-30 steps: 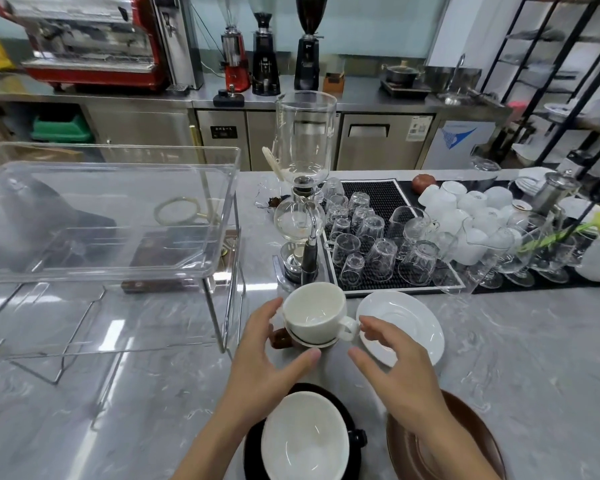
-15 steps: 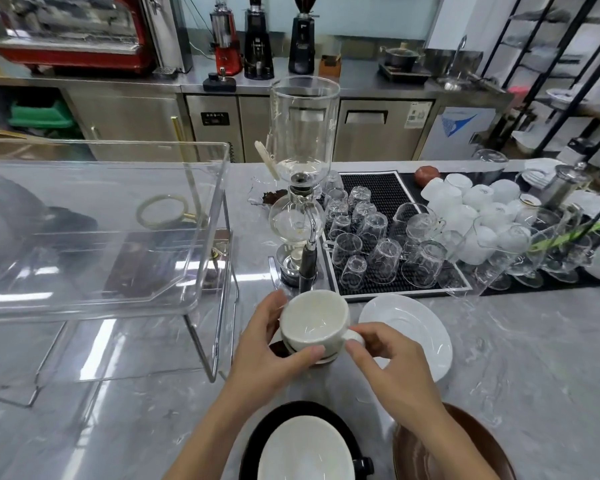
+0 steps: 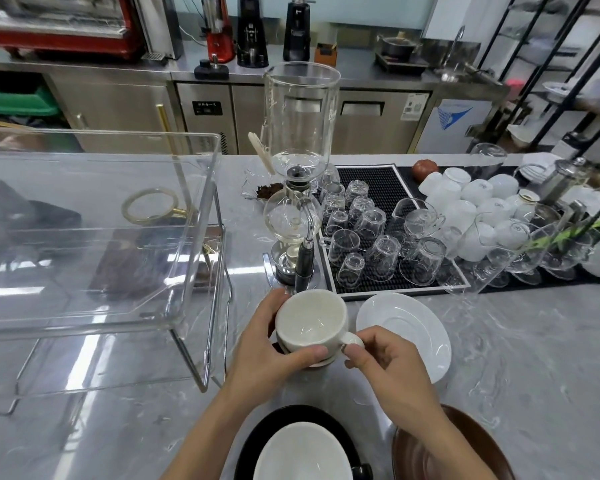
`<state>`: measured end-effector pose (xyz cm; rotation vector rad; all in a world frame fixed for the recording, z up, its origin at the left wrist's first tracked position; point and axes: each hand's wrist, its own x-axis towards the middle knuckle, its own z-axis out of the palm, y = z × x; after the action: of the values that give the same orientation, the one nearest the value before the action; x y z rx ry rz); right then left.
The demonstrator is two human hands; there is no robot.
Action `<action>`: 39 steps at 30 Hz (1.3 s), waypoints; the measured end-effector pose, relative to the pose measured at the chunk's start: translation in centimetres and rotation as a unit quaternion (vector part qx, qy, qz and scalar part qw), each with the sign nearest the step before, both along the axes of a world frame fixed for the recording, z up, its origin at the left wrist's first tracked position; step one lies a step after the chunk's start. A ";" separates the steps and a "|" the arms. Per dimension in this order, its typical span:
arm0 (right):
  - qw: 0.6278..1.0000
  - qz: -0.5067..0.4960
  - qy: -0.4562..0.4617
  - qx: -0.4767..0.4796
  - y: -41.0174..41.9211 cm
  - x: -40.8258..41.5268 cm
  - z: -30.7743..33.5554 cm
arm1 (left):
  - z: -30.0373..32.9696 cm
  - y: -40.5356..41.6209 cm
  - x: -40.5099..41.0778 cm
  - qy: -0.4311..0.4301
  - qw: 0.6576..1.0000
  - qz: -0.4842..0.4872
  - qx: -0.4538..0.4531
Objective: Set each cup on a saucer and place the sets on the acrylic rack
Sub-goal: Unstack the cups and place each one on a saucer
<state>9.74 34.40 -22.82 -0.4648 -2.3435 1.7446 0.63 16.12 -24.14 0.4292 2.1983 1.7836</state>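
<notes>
A white cup sits on a small saucer whose rim shows just below it, in the middle of the counter. My left hand wraps round the cup's left side, thumb across its front. My right hand pinches the cup's handle. An empty white saucer lies right beside it. The clear acrylic rack stands to the left. At the near edge a white cup rests on a black saucer, with a brown saucer to its right.
A glass siphon coffee maker stands directly behind the held cup. A black mat with several upturned glasses and white cups lies at the right. Wire legs of the rack reach close to my left hand.
Both hands have closed in on the cup: the left now wraps its side and the right pinches the handle. The view has shifted nearer and lower.
</notes>
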 end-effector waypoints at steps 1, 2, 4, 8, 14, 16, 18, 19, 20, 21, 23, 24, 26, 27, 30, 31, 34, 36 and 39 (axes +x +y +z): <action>1.000 0.003 0.001 -0.004 0.0 -0.1 0.0 | 0.0 0.0 0.0 0.000 1.000 0.000 0.000; 1.000 0.007 0.004 -0.008 0.0 -0.1 0.0 | 0.0 0.0 0.0 0.000 1.000 0.001 0.001; 1.000 0.016 0.008 -0.011 0.0 -0.2 0.0 | 0.0 0.0 0.0 0.000 1.000 0.003 0.005; 0.999 0.029 0.014 -0.008 0.0 -0.2 0.0 | -0.2 0.0 -0.1 0.002 1.000 0.015 0.019; 0.997 0.059 0.042 -0.008 -0.1 -0.4 0.7 | 0.3 -0.1 0.2 0.000 0.998 0.033 0.044; 0.996 0.065 0.062 -0.014 -0.2 -0.3 1.1 | 0.7 -0.1 0.4 0.003 0.998 0.041 0.054; 0.995 0.059 0.078 -0.025 -0.3 -0.1 1.5 | 1.3 -0.2 0.6 0.010 0.997 0.046 0.060; 0.995 0.056 0.082 -0.031 -0.3 0.0 1.6 | 1.5 -0.2 0.7 0.015 0.997 0.048 0.063; 0.994 0.054 0.082 -0.037 -0.3 0.0 1.7 | 1.7 -0.3 0.8 0.017 0.997 0.049 0.064; 0.994 0.053 0.083 -0.044 -0.3 0.1 1.7 | 1.8 -0.3 0.9 0.017 0.997 0.048 0.066; 0.993 0.052 0.096 -0.051 -0.6 0.7 2.1 | 2.3 -0.4 1.6 0.019 0.996 0.044 0.074; 0.992 0.049 0.100 -0.057 -0.6 0.7 2.0 | 2.3 -0.4 1.6 0.015 0.996 0.046 0.077; 0.990 0.041 0.113 -0.068 -0.9 1.3 2.2 | 2.8 -0.4 2.3 0.017 0.995 0.044 0.087; 0.989 0.037 0.118 -0.077 -1.0 1.6 2.3 | 3.0 -0.4 2.5 0.019 0.995 0.042 0.088; 0.986 0.025 0.134 -0.100 -1.2 2.6 2.7 | 3.8 -0.6 3.3 0.025 0.995 0.034 0.092; 0.983 0.020 0.140 -0.116 -1.2 3.0 2.8 | 4.1 -0.7 3.6 0.026 0.995 0.031 0.094; 0.974 0.012 0.154 -0.163 -1.0 4.0 3.1 | 4.7 -0.9 4.4 0.020 0.993 0.014 0.114; 0.969 0.011 0.163 -0.184 -0.9 4.6 3.4 | 5.0 -0.9 5.0 0.012 0.992 0.008 0.128; 0.963 0.008 0.169 -0.209 -0.8 5.4 3.9 | 5.4 -0.8 5.8 0.003 0.990 0.001 0.144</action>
<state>15.10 33.57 -18.93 -0.1827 -1.7555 2.1372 6.40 15.32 -18.78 0.4919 1.9487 2.1115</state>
